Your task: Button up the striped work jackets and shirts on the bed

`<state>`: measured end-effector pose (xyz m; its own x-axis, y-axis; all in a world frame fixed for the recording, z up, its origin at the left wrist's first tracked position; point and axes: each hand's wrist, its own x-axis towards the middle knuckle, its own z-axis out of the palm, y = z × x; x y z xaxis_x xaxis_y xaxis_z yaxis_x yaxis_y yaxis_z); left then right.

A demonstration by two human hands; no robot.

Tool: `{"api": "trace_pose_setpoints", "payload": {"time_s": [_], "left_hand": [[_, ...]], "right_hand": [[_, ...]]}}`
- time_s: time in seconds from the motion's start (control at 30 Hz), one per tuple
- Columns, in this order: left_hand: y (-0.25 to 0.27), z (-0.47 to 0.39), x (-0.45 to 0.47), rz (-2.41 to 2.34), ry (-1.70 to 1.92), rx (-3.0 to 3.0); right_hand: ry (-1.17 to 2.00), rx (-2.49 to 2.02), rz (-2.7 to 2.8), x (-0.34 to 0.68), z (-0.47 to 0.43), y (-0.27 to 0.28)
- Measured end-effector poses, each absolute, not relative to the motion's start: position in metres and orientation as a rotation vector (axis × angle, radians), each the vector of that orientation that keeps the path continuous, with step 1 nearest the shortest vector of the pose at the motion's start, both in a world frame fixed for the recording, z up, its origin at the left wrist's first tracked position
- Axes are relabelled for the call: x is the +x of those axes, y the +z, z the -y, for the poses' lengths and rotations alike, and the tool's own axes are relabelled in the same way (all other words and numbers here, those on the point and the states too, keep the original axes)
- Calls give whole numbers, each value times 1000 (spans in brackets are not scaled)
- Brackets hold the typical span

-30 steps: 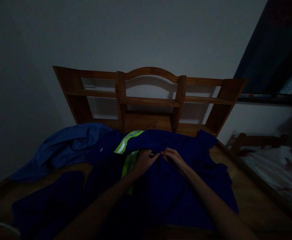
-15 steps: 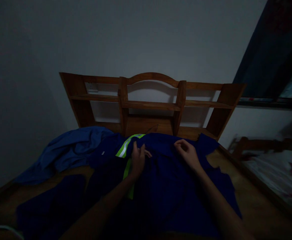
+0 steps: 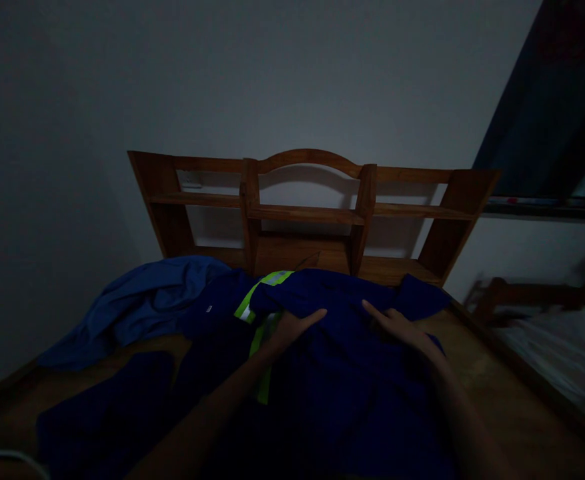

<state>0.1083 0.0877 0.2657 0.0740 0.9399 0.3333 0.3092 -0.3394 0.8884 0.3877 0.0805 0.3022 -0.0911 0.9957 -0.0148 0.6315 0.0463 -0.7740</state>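
A dark blue work jacket (image 3: 342, 380) with yellow-green and silver reflective bands (image 3: 259, 293) lies spread on a wooden bed surface. My left hand (image 3: 288, 330) is at its middle by the bands, thumb stretched out on top and fingers tucked under a fold of cloth. To the right, my right hand (image 3: 405, 328) grips the cloth, with one digit pointing inward and the others curled and partly hidden. The two hands face each other, a short stretch of cloth between them. A sleeve (image 3: 422, 297) reaches out at the upper right. Dim light hides the lower cloth.
Behind the jacket stands a wooden headboard with shelves (image 3: 307, 212) against a pale wall. Lighter blue cloth (image 3: 147, 293) lies at the left, above a dark blue piece (image 3: 107, 407). A white cable (image 3: 12, 455) shows at lower left. White bedding (image 3: 567, 353) is at right.
Both hands have come down onto the jacket, the right one from a raised, curled pose. The jacket's right side is drawn inward, and more wood shows there. The view shifts slightly.
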Motion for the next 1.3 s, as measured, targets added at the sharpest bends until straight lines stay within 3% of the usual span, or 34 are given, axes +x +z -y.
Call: {"api": "trace_pose_setpoints", "payload": {"time_s": [0.1, 0.2, 0.33, 0.53, 0.67, 0.8, 0.9, 1.03, 1.3], "left_hand": [[271, -79, 119, -1199, 1218, 1768], [277, -76, 123, -1273, 1275, 1786], [283, -76, 120, -1492, 1370, 1791], [287, -71, 103, -1944, 1106, 2070], [298, -59, 102, -1803, 1374, 2070], [307, -51, 115, -1544, 1622, 1811], [305, -53, 124, -1232, 1474, 1676], [295, -58, 129, -1276, 1164, 1748], [283, -51, 137, -1323, 1201, 1831]], "right_hand": [[1164, -1421, 1838, 377, -78, 303], [1237, -1228, 1816, 370, -82, 299], [1170, -1262, 1767, 368, -89, 292], [1124, -1458, 1802, 362, -80, 290], [1318, -1340, 1833, 354, -74, 290], [1431, -1173, 1322, 351, -79, 292], [1378, -1036, 960, 353, -83, 297], [1410, -847, 908, 362, -81, 304], [1459, -832, 958, 365, -74, 307]]}}
